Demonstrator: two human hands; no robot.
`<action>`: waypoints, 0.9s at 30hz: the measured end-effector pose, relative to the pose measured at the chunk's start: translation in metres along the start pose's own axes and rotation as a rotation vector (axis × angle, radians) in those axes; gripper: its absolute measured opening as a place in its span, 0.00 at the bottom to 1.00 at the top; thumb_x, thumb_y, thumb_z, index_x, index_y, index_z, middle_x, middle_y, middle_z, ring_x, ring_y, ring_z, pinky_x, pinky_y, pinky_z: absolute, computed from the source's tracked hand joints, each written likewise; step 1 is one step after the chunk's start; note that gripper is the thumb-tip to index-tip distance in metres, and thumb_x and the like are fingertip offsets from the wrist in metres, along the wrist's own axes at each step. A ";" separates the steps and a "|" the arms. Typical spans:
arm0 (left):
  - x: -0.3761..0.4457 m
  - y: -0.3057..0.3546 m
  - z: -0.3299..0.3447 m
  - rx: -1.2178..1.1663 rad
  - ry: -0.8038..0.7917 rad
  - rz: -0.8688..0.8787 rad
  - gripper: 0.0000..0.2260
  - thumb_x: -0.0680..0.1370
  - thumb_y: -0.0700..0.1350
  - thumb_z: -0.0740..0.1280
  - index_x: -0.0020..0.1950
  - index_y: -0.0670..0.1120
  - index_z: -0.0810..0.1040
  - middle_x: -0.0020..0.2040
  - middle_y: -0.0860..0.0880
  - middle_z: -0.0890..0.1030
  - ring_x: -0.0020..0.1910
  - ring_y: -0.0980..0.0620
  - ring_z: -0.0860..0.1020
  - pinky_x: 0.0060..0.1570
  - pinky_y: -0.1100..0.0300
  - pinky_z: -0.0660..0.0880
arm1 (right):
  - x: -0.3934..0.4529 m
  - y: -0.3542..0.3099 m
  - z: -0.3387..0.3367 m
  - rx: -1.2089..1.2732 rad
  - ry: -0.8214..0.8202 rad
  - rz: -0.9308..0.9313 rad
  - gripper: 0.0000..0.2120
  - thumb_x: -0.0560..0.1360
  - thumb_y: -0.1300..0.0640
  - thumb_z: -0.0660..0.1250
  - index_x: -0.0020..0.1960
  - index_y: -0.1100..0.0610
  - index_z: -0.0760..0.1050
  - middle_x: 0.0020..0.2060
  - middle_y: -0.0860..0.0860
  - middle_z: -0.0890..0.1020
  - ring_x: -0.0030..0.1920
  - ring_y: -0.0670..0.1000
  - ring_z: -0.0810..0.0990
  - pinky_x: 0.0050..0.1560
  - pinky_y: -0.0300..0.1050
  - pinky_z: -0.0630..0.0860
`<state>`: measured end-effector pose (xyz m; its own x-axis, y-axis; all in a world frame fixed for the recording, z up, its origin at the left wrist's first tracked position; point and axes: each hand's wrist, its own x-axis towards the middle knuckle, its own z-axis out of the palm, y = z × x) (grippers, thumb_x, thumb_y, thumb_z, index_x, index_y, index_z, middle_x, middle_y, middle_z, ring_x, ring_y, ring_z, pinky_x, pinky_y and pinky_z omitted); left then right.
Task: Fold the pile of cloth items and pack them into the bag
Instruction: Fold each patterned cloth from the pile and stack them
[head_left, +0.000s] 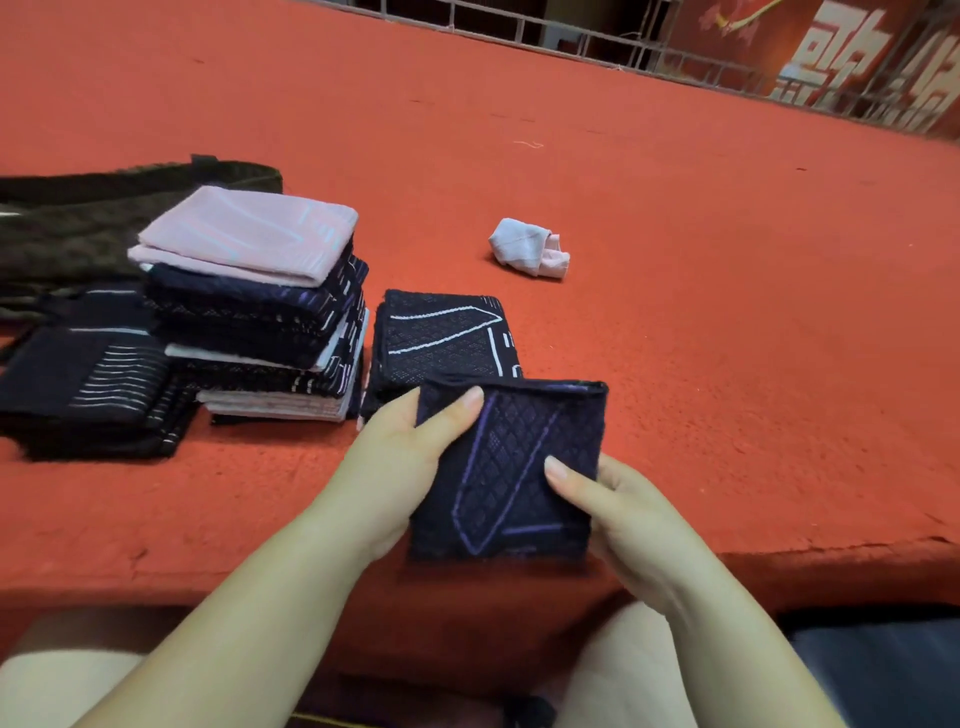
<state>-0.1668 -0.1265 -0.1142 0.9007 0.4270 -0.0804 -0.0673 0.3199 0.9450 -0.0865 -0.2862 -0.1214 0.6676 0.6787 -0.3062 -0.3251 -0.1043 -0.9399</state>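
Nearest the camera, the person's bare forearms reach in from 6 o'clock over the front edge of the red bench (649, 234). Both hands hold one folded dark cloth (511, 467), navy with purple diamond stitching, lifted just above the bench edge. The left hand (410, 452) grips its left side, thumb curled over the top face. The right hand (618, 499) grips its right side, thumb laid across the face and the fingers hidden behind the cloth.

At 10 o'clock from the held cloth stands the tall stack (270, 312) of folded items, pink ones on top, dark and pale layers beneath. At 9 o'clock of that stack lies a lower dark stack (93, 384) with white stripes. Behind both, at the far left, lies the dark bag (78, 223), flat on the bench; whether its mouth is open cannot be told.

Just beyond the held cloth, at 12 o'clock, sits a short pile of dark folded cloths (441, 338) with white stitching, its near edge overlapped in view by the held piece. At 1 o'clock, well apart, lies a small crumpled pink cloth (527, 252), unfolded.
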 end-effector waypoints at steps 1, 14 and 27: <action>0.002 0.002 -0.001 -0.063 0.058 0.016 0.13 0.72 0.47 0.66 0.54 0.45 0.80 0.51 0.49 0.85 0.52 0.52 0.82 0.53 0.57 0.77 | 0.001 0.005 0.004 -0.045 -0.021 0.036 0.17 0.69 0.52 0.72 0.56 0.57 0.77 0.50 0.55 0.85 0.49 0.53 0.84 0.45 0.42 0.80; 0.013 0.024 -0.035 0.133 0.199 0.145 0.15 0.74 0.32 0.68 0.55 0.49 0.76 0.41 0.46 0.85 0.39 0.52 0.83 0.39 0.61 0.79 | 0.036 -0.067 0.013 -0.294 0.275 -0.250 0.11 0.71 0.58 0.71 0.50 0.62 0.76 0.33 0.51 0.84 0.31 0.47 0.82 0.34 0.43 0.80; 0.029 0.025 -0.040 0.753 0.364 0.274 0.24 0.79 0.42 0.62 0.75 0.50 0.63 0.64 0.46 0.76 0.62 0.45 0.74 0.66 0.55 0.67 | 0.131 -0.091 0.041 -0.849 0.485 -0.404 0.13 0.71 0.51 0.73 0.52 0.53 0.75 0.38 0.45 0.80 0.44 0.49 0.79 0.40 0.41 0.67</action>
<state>-0.1594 -0.0718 -0.1056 0.6928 0.6913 0.2052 0.1559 -0.4214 0.8934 0.0029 -0.1582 -0.0701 0.8787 0.4328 0.2016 0.4308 -0.5366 -0.7256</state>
